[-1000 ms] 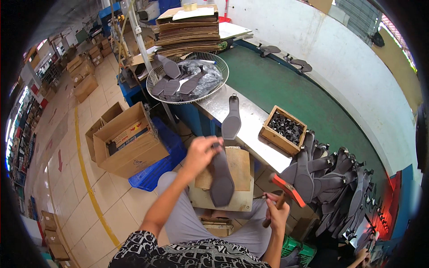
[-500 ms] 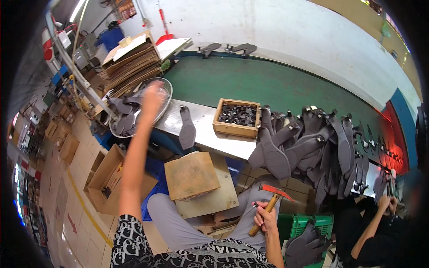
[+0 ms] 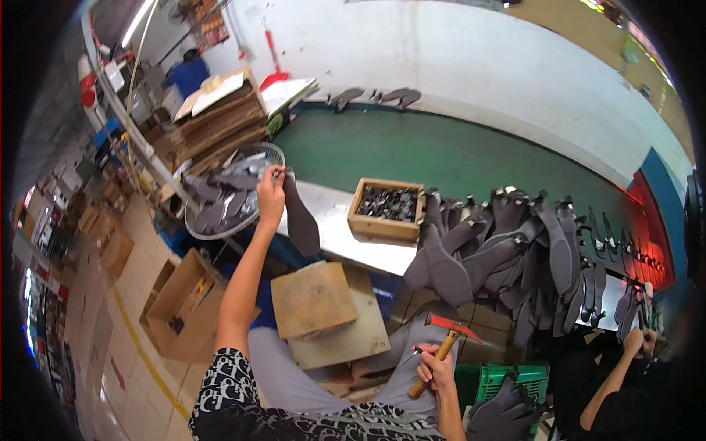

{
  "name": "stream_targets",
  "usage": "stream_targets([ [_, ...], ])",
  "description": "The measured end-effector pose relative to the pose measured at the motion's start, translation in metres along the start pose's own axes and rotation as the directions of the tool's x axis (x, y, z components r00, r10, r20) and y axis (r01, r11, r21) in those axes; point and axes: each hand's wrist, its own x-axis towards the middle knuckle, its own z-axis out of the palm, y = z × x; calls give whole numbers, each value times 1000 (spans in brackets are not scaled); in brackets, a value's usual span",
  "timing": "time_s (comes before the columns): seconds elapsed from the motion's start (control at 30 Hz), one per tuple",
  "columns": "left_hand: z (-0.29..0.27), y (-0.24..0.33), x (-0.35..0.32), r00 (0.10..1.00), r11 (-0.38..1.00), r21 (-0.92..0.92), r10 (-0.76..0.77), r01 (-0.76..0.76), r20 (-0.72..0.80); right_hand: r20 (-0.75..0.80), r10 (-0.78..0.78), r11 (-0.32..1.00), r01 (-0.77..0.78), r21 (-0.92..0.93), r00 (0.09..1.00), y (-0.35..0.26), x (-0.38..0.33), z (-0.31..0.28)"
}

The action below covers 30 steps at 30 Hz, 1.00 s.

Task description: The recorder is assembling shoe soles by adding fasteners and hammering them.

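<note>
My left hand (image 3: 271, 198) pinches a dark grey shoe insole (image 3: 301, 219) by its narrow top end; the insole hangs down over the edge of the metal bench. My right hand (image 3: 437, 369) is wrapped round the wooden handle of a hammer (image 3: 447, 334) with a red head, held above my right thigh. A small thin thing also pokes out from the fingers of that hand, too small to name. Before my knees stands a worn tan block (image 3: 315, 300) on a pale board (image 3: 368, 334). A wooden box (image 3: 386, 229) of small dark pieces sits on the bench.
Left of the bench stands a round wire basket (image 3: 282, 156) with insoles and plastic bags. Many insoles (image 3: 447, 272) are heaped on the right. A green crate (image 3: 526, 378) and an open carton (image 3: 198, 301) flank me. At far right a co-worker's hands (image 3: 638, 340) are busy.
My left hand has come back from over the basket and taken hold of the insole that lay on the bench. The right hand still grips the hammer, nearly in place.
</note>
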Motion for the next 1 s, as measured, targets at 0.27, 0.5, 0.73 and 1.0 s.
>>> stream_targets([
  [0.27,-106,107,-155,956,955,293,-43,-45,289,189,-83,900,155,-407,978,-3,48,111],
  [0.5,-130,95,-205,940,975,183,-179,129,289,530,-218,487,562,-668,819,22,125,236],
  [0.73,-140,75,-231,925,961,108,-276,256,260,645,-6,259,624,-737,764,42,142,266],
  [1.0,-163,74,-217,876,949,-41,-271,312,398,754,24,58,752,-656,656,47,132,274],
])
